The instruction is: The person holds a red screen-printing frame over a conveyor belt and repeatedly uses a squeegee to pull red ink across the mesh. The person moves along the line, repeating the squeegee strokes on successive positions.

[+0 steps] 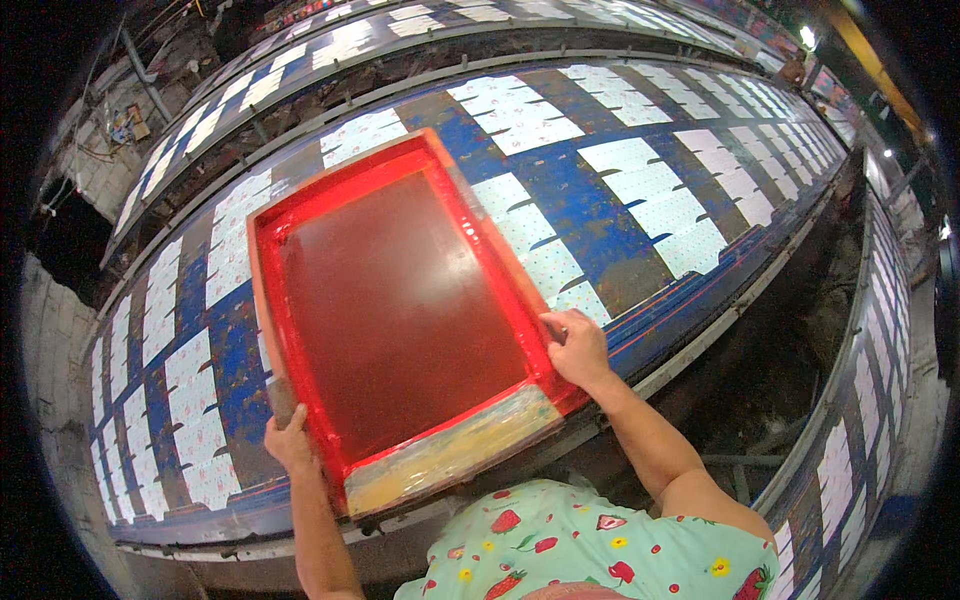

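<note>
A screen printing frame (400, 290) spans the middle of the view, tilted over the long table. Its inner borders are coated in red, around a dark reddish-brown mesh, and a yellowish, tape-like strip (455, 450) covers the near end. My left hand (291, 440) is closed around the frame's left side near the close corner, beside a flat grey-brown piece (281, 400) on that edge. On the opposite side, my right hand (578, 348) grips the right edge, its fingers curled by a small dark piece there. White patterned cut panels (655, 205) lie around and partly under the frame.
The long blue, stained printing table (625, 262) carries rows of panels with small printed motifs. Its metal rail (700, 335) runs along the near edge. Another panel-covered table (350, 45) stands beyond, and one more (835, 470) lies right, across a dark gap.
</note>
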### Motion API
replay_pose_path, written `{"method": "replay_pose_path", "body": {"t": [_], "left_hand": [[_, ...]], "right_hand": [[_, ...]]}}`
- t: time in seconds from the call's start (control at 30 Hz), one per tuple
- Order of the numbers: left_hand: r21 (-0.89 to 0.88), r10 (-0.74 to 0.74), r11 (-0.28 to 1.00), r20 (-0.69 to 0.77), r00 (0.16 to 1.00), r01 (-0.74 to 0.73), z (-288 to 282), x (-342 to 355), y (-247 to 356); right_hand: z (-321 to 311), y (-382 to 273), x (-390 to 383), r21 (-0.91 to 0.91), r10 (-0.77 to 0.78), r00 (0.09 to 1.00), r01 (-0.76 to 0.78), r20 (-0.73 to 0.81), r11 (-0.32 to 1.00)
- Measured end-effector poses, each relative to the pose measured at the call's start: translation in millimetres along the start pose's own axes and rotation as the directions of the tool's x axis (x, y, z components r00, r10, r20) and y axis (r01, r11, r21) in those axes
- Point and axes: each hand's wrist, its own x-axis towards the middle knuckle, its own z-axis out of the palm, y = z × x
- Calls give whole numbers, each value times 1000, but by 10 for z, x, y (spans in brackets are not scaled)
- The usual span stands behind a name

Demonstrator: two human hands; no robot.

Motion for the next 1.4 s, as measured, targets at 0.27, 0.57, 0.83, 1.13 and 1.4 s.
{"method": "replay_pose_path", "body": {"t": [0.27, 0.57, 0.83, 1.13, 1.4], "left_hand": [[135, -3, 991, -41, 999, 9, 1342, -1041, 34], [144, 24, 989, -26, 999, -20, 2091, -1472, -93], [238, 34, 971, -47, 998, -22, 2271, -1658, 126], [458, 83, 887, -40, 996, -55, 2290, -1634, 68], [472, 97, 880, -68, 993, -54, 2305, -1698, 152]], "right_hand": [[-717, 1335, 281, 47, 104, 993, -101, -51, 994], [-1186, 2080, 457, 27, 138, 987, -136, -81, 990], [-1351, 2213, 501, 15, 105, 994, -106, 38, 994], [-1498, 1097, -208, 143, -528, 734, 521, 427, 841], [-1077, 468, -299, 28, -606, 595, 701, 527, 713]]}}
